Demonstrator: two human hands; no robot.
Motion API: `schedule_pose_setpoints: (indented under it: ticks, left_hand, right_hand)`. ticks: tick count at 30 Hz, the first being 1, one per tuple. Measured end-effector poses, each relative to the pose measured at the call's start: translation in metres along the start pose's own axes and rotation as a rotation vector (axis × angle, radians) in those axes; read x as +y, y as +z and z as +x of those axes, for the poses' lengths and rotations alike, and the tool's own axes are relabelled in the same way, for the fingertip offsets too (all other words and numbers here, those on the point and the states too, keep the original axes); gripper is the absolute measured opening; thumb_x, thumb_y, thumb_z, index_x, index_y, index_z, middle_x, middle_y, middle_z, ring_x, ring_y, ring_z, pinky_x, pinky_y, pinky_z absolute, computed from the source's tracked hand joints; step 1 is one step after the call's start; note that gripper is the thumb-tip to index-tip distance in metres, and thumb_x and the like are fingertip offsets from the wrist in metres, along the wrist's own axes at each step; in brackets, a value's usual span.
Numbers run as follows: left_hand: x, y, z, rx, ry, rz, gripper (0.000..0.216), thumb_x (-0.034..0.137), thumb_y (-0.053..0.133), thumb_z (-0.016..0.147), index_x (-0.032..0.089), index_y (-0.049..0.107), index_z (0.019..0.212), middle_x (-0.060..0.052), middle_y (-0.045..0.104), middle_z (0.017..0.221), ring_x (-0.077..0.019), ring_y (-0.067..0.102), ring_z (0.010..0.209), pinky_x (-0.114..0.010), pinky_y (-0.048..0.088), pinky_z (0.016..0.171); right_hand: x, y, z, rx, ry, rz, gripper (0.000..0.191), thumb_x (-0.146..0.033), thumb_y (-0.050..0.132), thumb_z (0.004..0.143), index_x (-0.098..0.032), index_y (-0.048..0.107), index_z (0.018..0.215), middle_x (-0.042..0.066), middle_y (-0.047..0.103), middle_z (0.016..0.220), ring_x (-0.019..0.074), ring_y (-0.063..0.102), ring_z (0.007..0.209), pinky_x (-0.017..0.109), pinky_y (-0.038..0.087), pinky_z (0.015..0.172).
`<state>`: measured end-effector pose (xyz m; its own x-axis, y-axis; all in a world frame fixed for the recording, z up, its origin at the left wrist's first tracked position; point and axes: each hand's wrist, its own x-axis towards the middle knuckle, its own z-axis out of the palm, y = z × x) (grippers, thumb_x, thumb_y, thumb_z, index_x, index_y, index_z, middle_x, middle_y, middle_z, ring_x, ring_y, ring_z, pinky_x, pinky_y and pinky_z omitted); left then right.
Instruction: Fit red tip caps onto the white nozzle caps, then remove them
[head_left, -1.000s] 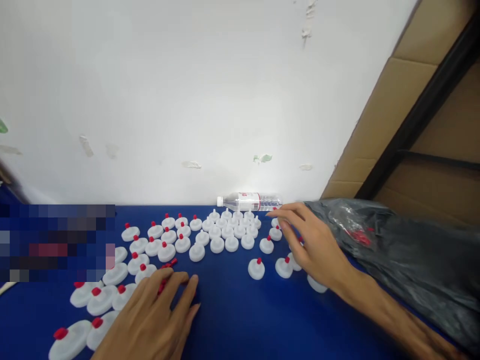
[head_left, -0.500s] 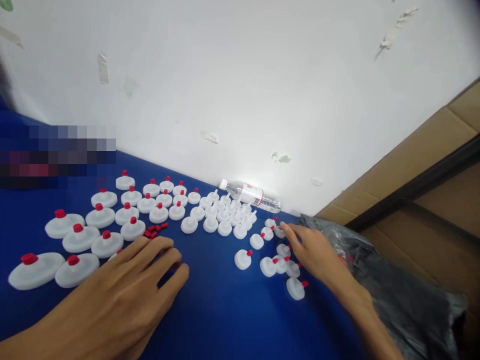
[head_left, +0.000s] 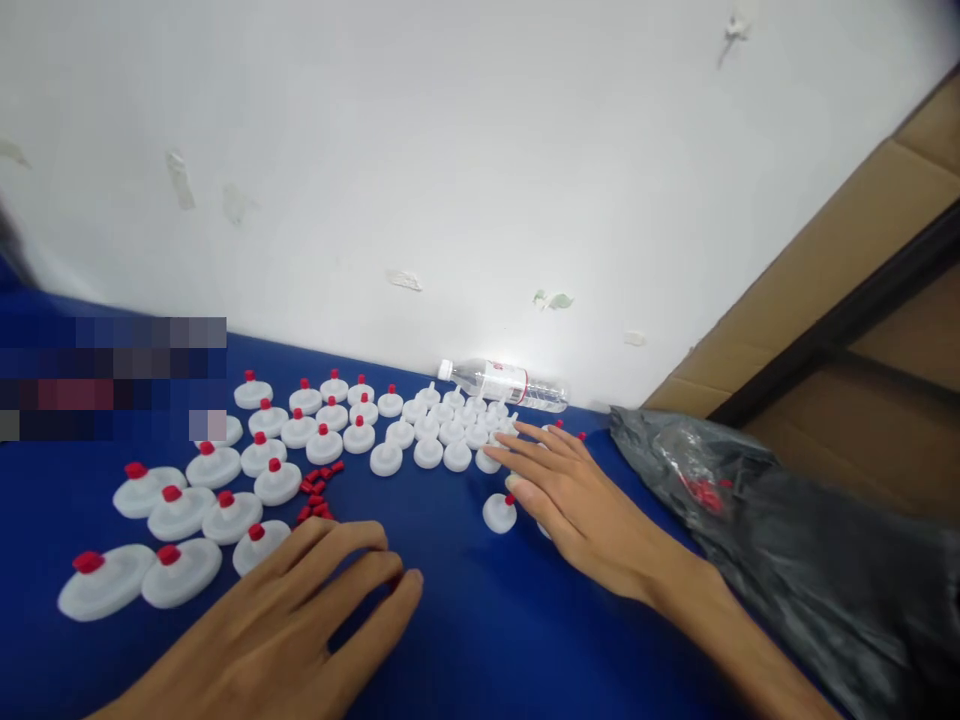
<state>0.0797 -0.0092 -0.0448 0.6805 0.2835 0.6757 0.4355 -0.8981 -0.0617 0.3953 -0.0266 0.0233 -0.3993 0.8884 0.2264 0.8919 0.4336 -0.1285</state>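
Observation:
Several white disc-shaped caps (head_left: 277, 482) with red tips stand in rows on a blue table (head_left: 465, 620). Behind them is a cluster of white caps (head_left: 450, 432) without red tips. A small heap of loose red tips (head_left: 316, 490) lies between the rows. My left hand (head_left: 300, 620) rests flat near the front, fingers stretched out, just right of a capped disc (head_left: 259, 545). My right hand (head_left: 577, 500) lies palm down with fingers spread over a few caps at the right; one cap (head_left: 499, 512) sits by its thumb.
A clear plastic water bottle (head_left: 502, 385) lies on its side against the white wall. A dark grey plastic bag (head_left: 787, 530) with red tips inside covers the table's right end. Cardboard panels (head_left: 847, 260) stand at the far right.
My right hand has slid left over the scattered caps at the right, hiding most of them. My left hand shifted slightly right. The camera view has tilted.

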Motion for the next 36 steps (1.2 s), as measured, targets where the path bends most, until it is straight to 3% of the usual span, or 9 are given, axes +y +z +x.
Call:
schedule_pose_setpoints:
  ticks: [2, 6, 10, 12, 17, 22, 30, 33, 36]
  left_hand:
    - [-0.003, -0.002, -0.001, -0.081, 0.083, 0.048, 0.044, 0.010, 0.043, 0.107, 0.030, 0.070, 0.135, 0.002, 0.074, 0.115, -0.0221, 0.058, 0.121, -0.037, 0.027, 0.120]
    - [-0.006, -0.008, -0.005, -0.122, 0.034, 0.026, 0.039, 0.036, 0.040, 0.112, 0.027, 0.066, 0.140, -0.004, 0.072, 0.117, -0.0281, 0.056, 0.120, -0.045, 0.037, 0.113]
    - [-0.009, -0.013, 0.000, -0.065, 0.038, 0.008, 0.034, 0.020, 0.049, 0.109, 0.026, 0.069, 0.136, -0.004, 0.073, 0.116, -0.0268, 0.056, 0.115, -0.044, 0.042, 0.107]
    - [-0.012, -0.016, 0.006, -0.018, 0.057, 0.022, 0.038, 0.010, 0.048, 0.107, 0.025, 0.071, 0.133, -0.003, 0.072, 0.112, -0.0248, 0.056, 0.110, -0.041, 0.044, 0.101]
    - [-0.016, -0.021, 0.017, 0.029, 0.064, 0.034, 0.036, 0.004, 0.053, 0.105, 0.021, 0.072, 0.130, -0.002, 0.074, 0.108, -0.0216, 0.057, 0.105, -0.038, 0.045, 0.095]
    - [-0.017, -0.019, 0.017, 0.059, 0.073, -0.009, 0.032, 0.004, 0.060, 0.102, 0.019, 0.072, 0.127, -0.001, 0.075, 0.108, -0.0216, 0.057, 0.105, -0.037, 0.046, 0.092]
    - [-0.006, -0.023, 0.028, 0.060, -0.001, -0.127, 0.017, 0.018, 0.058, 0.109, 0.021, 0.074, 0.117, 0.004, 0.077, 0.098, -0.0174, 0.057, 0.101, -0.027, 0.045, 0.090]
    - [-0.001, -0.019, 0.029, 0.073, -0.022, -0.138, 0.021, 0.024, 0.053, 0.112, 0.018, 0.072, 0.108, 0.001, 0.074, 0.092, -0.0187, 0.056, 0.100, -0.028, 0.043, 0.090]
    - [0.003, -0.014, 0.027, 0.048, -0.051, -0.189, 0.030, 0.021, 0.046, 0.114, 0.020, 0.070, 0.096, 0.001, 0.068, 0.082, -0.0185, 0.056, 0.093, -0.029, 0.043, 0.084]
  right_hand:
    - [-0.001, 0.005, 0.001, 0.022, -0.017, 0.018, 0.044, -0.045, 0.042, 0.113, -0.027, 0.060, 0.149, 0.005, 0.062, 0.152, 0.0300, 0.048, 0.150, 0.064, 0.033, 0.125]
    - [0.002, 0.008, 0.000, 0.191, -0.043, 0.020, 0.040, -0.044, 0.052, 0.110, -0.023, 0.065, 0.142, 0.010, 0.070, 0.142, 0.0314, 0.059, 0.140, 0.062, 0.042, 0.119]
    - [-0.007, 0.003, -0.004, 0.427, -0.097, 0.035, 0.024, -0.040, 0.065, 0.105, -0.022, 0.069, 0.121, 0.009, 0.078, 0.115, 0.0241, 0.074, 0.108, 0.044, 0.057, 0.100]
    - [-0.018, 0.003, -0.007, 0.470, -0.162, 0.049, 0.016, -0.030, 0.064, 0.106, -0.022, 0.066, 0.119, 0.007, 0.076, 0.112, 0.0188, 0.074, 0.099, 0.035, 0.059, 0.090]
    - [-0.047, 0.018, -0.011, 0.346, -0.408, 0.094, 0.036, -0.009, 0.053, 0.105, -0.019, 0.053, 0.140, 0.007, 0.073, 0.128, 0.0198, 0.070, 0.118, 0.036, 0.058, 0.102]
    - [-0.058, 0.029, -0.012, 0.373, -0.368, 0.221, 0.037, -0.018, 0.054, 0.108, -0.022, 0.046, 0.143, 0.008, 0.073, 0.127, 0.0170, 0.073, 0.109, 0.030, 0.063, 0.094]
    - [-0.073, 0.023, -0.015, 0.425, -0.320, 0.226, 0.013, -0.028, 0.052, 0.111, -0.023, 0.063, 0.117, -0.001, 0.078, 0.127, 0.0102, 0.073, 0.115, 0.017, 0.055, 0.104]
    - [-0.078, 0.020, -0.018, 0.408, -0.288, 0.236, 0.023, -0.030, 0.049, 0.112, -0.025, 0.069, 0.101, -0.004, 0.078, 0.126, 0.0081, 0.074, 0.112, 0.013, 0.053, 0.104]
    - [-0.080, 0.021, -0.019, 0.413, -0.317, 0.252, 0.028, -0.026, 0.049, 0.112, -0.026, 0.072, 0.098, -0.002, 0.080, 0.122, 0.0078, 0.075, 0.110, 0.012, 0.055, 0.101]
